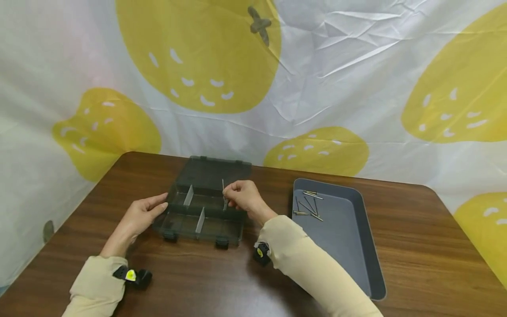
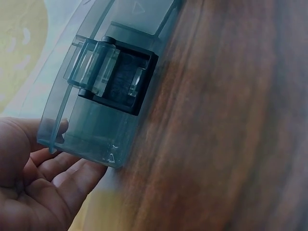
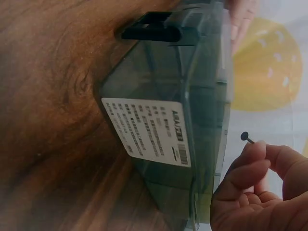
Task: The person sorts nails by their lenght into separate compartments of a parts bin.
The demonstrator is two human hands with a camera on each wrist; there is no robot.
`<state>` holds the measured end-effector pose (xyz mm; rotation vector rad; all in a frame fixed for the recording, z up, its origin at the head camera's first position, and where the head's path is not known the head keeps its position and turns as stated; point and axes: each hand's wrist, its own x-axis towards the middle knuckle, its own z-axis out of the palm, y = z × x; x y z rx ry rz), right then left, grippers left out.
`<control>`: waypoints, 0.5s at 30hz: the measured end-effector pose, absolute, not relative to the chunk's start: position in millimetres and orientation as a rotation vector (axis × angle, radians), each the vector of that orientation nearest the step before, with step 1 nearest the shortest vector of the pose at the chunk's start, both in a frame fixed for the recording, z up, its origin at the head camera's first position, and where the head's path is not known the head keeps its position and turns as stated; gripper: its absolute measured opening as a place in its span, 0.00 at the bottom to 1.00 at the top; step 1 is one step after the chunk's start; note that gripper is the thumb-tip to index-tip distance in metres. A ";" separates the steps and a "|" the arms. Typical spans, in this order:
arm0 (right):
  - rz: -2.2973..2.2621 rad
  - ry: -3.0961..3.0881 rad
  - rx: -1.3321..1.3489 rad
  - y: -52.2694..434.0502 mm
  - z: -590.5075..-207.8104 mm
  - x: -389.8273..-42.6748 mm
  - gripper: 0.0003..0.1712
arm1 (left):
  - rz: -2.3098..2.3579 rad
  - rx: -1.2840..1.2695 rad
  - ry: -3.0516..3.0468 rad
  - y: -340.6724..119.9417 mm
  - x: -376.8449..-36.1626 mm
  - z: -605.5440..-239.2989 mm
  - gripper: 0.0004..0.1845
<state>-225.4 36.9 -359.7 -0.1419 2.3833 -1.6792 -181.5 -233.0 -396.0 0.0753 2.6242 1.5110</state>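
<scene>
I pinch a thin metal nail (image 1: 223, 189) between the thumb and curled fingertips of my right hand (image 1: 245, 198); it stands nearly upright over the organizer box (image 1: 202, 211), above the back compartments at the right end. In the right wrist view the nail's (image 3: 247, 138) small flat round head pokes out just past my fingertips (image 3: 252, 151), beside the box's end wall, which bears a white printed label (image 3: 147, 130).

The box is smoky, translucent grey plastic, rectangular, with its lid tipped open toward the back. Pale upright dividers (image 1: 188, 195) split it into compartments, and dark latches (image 1: 222, 242) sit on its front edge. In the left wrist view one latch (image 2: 115, 77) shows as a clear hinged tab on a black block.

My left hand (image 1: 140, 215) rests against the box's left end, fingers straight and relaxed, their tips touching its corner, holding nothing.

The box sits near the middle of the table (image 1: 416, 246), toward its back edge; the tabletop is dark brown wood grain with rounded corners. Right of the box, apart from it, lies a shallow grey rectangular tray (image 1: 356, 246) with rounded rim, running from back to front edge. More nails (image 1: 309, 204) lie scattered in its back-left corner. Behind the table hangs a creased white sheet (image 1: 356, 57) printed with large yellow fruit shapes.
</scene>
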 end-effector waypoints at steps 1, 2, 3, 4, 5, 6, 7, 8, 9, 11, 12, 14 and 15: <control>-1.667 2.399 -0.156 35.3 -360.4 -225.4 0.08 | 1.511 0.079 2.627 -233.0 -181.7 -396.3 0.26; -1.655 2.413 -0.169 33.9 -360.9 -225.5 0.08 | 1.512 0.081 2.629 -232.9 -181.8 -396.6 0.26; -1.643 2.428 -0.182 32.7 -361.2 -225.6 0.08 | 1.511 0.083 2.631 -232.9 -181.9 -396.8 0.26; -1.634 2.440 -0.195 31.5 -361.6 -225.9 0.08 | 1.510 0.083 2.634 -232.8 -181.9 -397.0 0.26; -1.624 2.448 -0.200 30.4 -361.9 -226.2 0.08 | 1.511 0.083 2.636 -232.7 -181.9 -397.2 0.26; -1.615 2.457 -0.204 29.5 -362.3 -226.3 0.08 | 1.509 0.082 2.638 -232.5 -181.8 -397.2 0.26; -1.604 2.466 -0.210 28.7 -362.8 -226.3 0.08 | 1.507 0.083 2.639 -232.3 -181.6 -397.2 0.26; -1.592 2.476 -0.214 28.0 -363.1 -226.4 0.08 | 1.503 0.083 2.640 -232.1 -181.3 -397.1 0.26; -1.573 2.491 -0.223 27.4 -363.5 -226.3 0.08 | 1.501 0.082 2.641 -232.0 -181.0 -397.0 0.26; -1.535 2.525 -0.243 26.3 -364.0 -226.1 0.08 | 1.496 0.081 2.640 -231.6 -180.2 -396.6 0.27; -1.516 2.544 -0.257 25.8 -363.8 -225.8 0.08 | 1.493 0.080 2.639 -231.4 -179.9 -396.3 0.27; -1.484 2.584 -0.284 25.1 -363.5 -225.6 0.08 | 1.495 0.078 2.635 -231.1 -179.2 -395.4 0.27; -1.472 2.600 -0.295 24.7 -363.1 -225.4 0.08 | 1.494 0.075 2.634 -230.9 -178.9 -394.9 0.27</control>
